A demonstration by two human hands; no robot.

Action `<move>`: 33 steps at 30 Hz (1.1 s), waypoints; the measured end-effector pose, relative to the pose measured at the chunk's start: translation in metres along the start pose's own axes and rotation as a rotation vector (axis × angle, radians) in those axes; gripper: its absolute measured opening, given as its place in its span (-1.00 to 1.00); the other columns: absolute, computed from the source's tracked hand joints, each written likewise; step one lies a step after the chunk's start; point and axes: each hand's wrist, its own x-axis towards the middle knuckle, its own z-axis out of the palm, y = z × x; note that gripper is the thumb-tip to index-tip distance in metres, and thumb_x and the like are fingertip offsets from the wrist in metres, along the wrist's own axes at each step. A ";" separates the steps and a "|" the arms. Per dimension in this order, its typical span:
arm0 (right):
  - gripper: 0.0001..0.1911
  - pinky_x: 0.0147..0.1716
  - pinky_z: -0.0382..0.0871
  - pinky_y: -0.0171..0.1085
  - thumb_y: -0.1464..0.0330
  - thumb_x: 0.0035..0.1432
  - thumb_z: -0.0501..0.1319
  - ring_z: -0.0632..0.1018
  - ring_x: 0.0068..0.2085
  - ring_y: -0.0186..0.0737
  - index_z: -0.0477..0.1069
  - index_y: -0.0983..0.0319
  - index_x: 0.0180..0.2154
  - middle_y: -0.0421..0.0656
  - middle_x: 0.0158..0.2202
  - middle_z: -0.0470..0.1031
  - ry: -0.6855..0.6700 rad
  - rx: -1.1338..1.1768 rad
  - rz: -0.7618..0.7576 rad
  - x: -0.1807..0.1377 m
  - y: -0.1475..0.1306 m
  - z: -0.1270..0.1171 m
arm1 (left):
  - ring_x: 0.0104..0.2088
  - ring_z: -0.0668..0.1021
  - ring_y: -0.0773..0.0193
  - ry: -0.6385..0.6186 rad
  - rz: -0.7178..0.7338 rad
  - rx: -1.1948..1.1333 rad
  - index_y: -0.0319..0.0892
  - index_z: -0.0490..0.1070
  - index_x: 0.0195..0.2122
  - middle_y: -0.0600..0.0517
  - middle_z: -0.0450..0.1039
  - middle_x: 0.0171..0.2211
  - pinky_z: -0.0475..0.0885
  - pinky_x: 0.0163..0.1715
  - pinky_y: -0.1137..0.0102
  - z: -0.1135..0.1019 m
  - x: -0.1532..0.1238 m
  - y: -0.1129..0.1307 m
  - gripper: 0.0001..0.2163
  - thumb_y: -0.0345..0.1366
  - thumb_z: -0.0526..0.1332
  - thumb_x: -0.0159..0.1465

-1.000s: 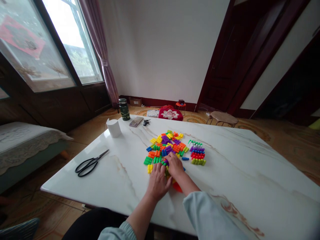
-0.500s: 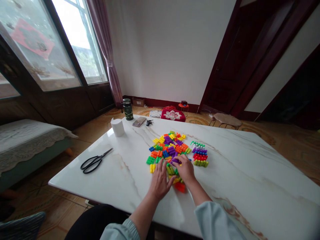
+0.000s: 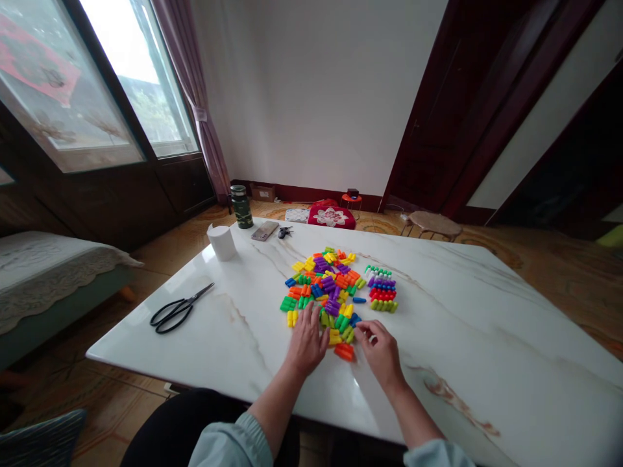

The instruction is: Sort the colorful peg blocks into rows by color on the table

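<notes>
The right hand [image 3: 380, 351] has drawn back from the middle of the colourful plastic pieces [image 3: 328, 284] to the near right edge of the heap. A second ago it reached in among them, beside the left hand; half a second ago it was over a purple piece. Its thumb and forefinger are now close together next to some blue pieces [image 3: 355, 320], and I cannot tell whether anything is pinched between them. The left hand [image 3: 306, 340] has hardly shifted: it rests at the near left edge, fingers loosely spread, with no piece visibly gripped.

With the right hand aside, the purple pieces [image 3: 332, 305] and the orange piece [image 3: 345, 351] at the near end are uncovered, so more of the heap is in plain sight. The heap lies loose on the marble-patterned worktop [image 3: 452, 305]. To its right, well apart from both hands, the neat rows [image 3: 383, 290] in green, white, purple, blue, red and yellow-green look unchanged. A single blue piece [image 3: 359, 300] lies between heap and rows.

No brand or writing can be read. The phone [image 3: 265, 231], the camouflage-patterned bottle [image 3: 241, 209] and the cardboard box [image 3: 263, 193] by the wall show no legible lettering.
</notes>
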 end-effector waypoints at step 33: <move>-0.53 -0.27 0.47 -0.22 -0.02 0.17 0.14 0.55 -0.32 -0.14 0.52 0.25 -0.25 -0.04 -0.32 0.58 0.226 0.230 0.216 -0.013 -0.002 0.018 | 0.19 0.35 -0.04 -0.009 0.001 -0.002 -0.25 0.16 0.20 -0.26 0.27 0.14 0.37 0.12 -0.04 0.008 -0.001 -0.007 -0.53 -0.55 -0.01 0.25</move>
